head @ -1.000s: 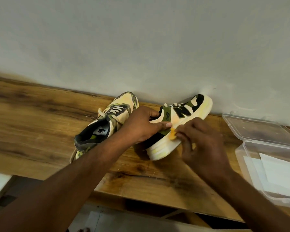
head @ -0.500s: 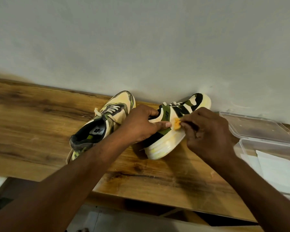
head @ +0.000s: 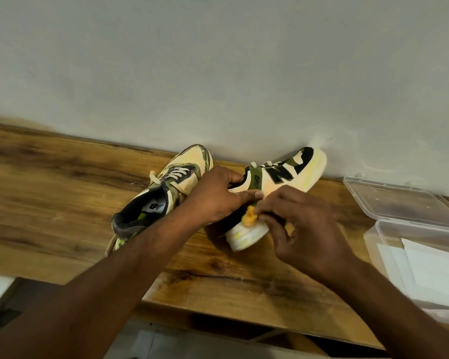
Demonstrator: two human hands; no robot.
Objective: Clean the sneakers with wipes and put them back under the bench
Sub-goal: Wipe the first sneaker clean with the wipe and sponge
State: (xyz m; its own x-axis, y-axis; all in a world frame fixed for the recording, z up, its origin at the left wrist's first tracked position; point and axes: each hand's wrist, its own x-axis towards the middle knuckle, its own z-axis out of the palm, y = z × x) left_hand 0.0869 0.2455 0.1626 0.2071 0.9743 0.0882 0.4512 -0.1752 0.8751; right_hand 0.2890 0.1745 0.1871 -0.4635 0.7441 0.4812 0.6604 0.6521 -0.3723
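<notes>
Your right hand (head: 306, 229) has slid its wad back from the upper's side down to the heel-end sole, so you're still scrubbing the second shoe. Two sneakers sit at the bench's (head: 62, 203) back edge: left sneaker (head: 163, 193) untouched, right sneaker (head: 283, 182) gripped at the collar by your left hand (head: 218, 195). One orange-stained wipe (head: 250, 218) is pinched in right fingertips; one open wipe box (head: 412, 229) sits at the right end.
</notes>
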